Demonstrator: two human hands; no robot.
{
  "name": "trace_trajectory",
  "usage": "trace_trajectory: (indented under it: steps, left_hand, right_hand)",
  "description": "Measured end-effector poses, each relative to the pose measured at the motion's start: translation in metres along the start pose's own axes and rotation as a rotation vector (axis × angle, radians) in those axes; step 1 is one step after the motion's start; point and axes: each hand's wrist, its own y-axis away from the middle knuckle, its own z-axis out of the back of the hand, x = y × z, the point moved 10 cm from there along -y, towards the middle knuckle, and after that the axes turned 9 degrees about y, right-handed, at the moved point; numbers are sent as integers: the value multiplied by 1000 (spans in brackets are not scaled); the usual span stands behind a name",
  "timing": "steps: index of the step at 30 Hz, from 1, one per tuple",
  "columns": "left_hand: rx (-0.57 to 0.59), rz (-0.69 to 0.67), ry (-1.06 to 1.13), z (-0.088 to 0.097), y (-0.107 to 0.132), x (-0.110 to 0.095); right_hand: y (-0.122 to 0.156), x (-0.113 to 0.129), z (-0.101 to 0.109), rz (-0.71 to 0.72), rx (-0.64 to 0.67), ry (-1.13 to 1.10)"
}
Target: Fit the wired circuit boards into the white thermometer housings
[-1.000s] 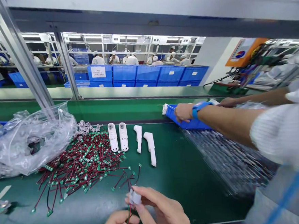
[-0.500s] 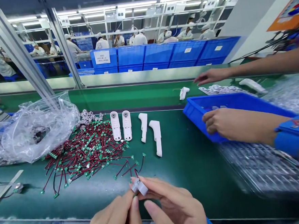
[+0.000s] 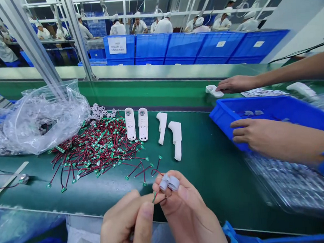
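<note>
My right hand (image 3: 189, 212) holds a small white plastic double-ring part (image 3: 169, 182) between its fingers and thumb. My left hand (image 3: 126, 224) pinches a thin red-and-black wire (image 3: 155, 196) against that part. In front of my hands lies a heap of small green circuit boards with red and black leads (image 3: 95, 155). Beyond it lie two white plastic housing shells (image 3: 136, 124) and two white handle-shaped shells (image 3: 170, 135). A co-worker's hand (image 3: 244, 130) rests in a blue plastic tray (image 3: 272, 108).
A clear plastic bag of small parts (image 3: 37, 123) lies left of the heap, and clear blister trays (image 3: 294, 182) sit at the right. Another co-worker's hand (image 3: 235, 83) touches a white part on the far belt. Blue crates (image 3: 195, 47) and workers stand beyond.
The view has tilted down and shifted. My hands have turned the white part and brought the wire to it. The co-worker's far hand has reached a white part, and the tray lies nearer.
</note>
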Motion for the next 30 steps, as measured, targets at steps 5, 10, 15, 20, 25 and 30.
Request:
trace_trajectory:
  steps: [5,10,15,20,25,30]
  left_hand:
    - [69,-53,-101,-5,-1,-12]
    - [-181,-160,-382,1,10,-29]
    - [-316,-282,-503,-2,17,-36]
    - [-141,-324,-450,-3,11,-36]
    - [-42,-276,-254,5,2,-38]
    - [-42,-385,-337,2,4,-49]
  right_hand:
    - [3,-4,-1,-37,-53,-43]
    - [10,-20,-10,-192,-84,-231]
    - [13,-28,-24,-285,-47,-310]
    - [11,-20,-17,-200,-90,-234]
    - [11,-16,-6,-105,-113,-113]
    - [11,-13,-3,-59,-126,-24]
